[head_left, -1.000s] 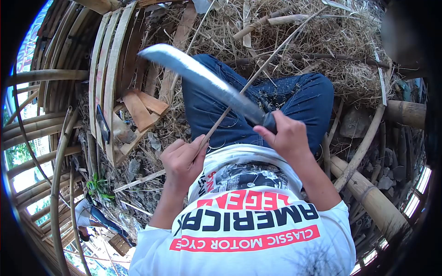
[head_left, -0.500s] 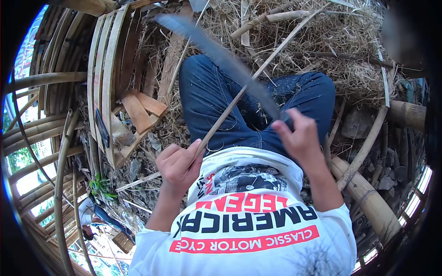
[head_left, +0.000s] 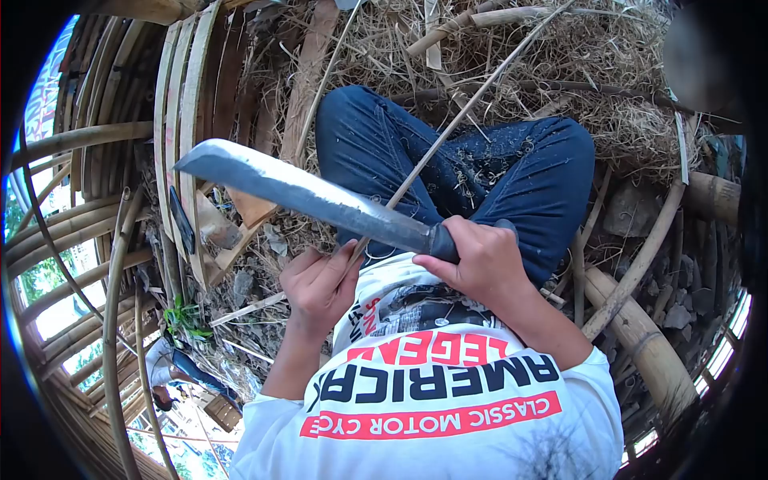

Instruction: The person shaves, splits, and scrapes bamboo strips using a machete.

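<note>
Straw-strewn ground (head_left: 624,120), bamboo poles (head_left: 640,344), daylight

Pale wooden slats (head_left: 190,120) and a thick bamboo pole (head_left: 644,344)
A dark, flat, phone-like object (head_left: 182,220) rests against the slats; a leafy green plant (head_left: 186,318) is nearby, with a person (head_left: 172,368) in blue trousers beyond; gray stones (head_left: 678,316) lie near the pole.

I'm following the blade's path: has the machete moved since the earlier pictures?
Yes. The machete has swung left: its tip now overlaps the boards in view, where earlier it stayed right of them.

Rustic bamboo work area, shavings (head_left: 592,104) heaped around
</note>
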The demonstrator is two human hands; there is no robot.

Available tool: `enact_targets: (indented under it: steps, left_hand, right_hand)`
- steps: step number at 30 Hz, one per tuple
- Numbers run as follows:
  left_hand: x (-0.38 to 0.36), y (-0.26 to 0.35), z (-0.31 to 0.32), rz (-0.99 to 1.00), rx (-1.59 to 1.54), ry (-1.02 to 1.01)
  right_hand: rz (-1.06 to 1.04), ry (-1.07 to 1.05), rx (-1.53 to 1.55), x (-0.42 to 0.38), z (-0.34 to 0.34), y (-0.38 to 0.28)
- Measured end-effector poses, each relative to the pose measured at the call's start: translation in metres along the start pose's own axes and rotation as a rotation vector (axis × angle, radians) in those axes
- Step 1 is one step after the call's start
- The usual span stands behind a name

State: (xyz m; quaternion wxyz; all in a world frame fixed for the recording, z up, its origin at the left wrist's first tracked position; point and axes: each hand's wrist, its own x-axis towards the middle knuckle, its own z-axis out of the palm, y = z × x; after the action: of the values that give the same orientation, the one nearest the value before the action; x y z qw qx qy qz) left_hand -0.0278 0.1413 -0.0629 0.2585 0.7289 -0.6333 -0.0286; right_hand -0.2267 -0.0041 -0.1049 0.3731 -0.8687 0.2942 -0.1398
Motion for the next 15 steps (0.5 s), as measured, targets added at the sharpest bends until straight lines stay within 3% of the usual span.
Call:
enact_targets:
  steps: [5,15]
  left_hand:
    - [-0.002,-0.002,-0.004,-0.038,-0.004,-0.042]
    - [-0.003,-0.005,-0.002,-0.01,-0.018,-0.058]
  right_hand:
    - [0.142,0.048,-0.034,0.006,-0.007,0.032]
    - [0.061,0.071,-0.146,0.009,-0.013,0.042]
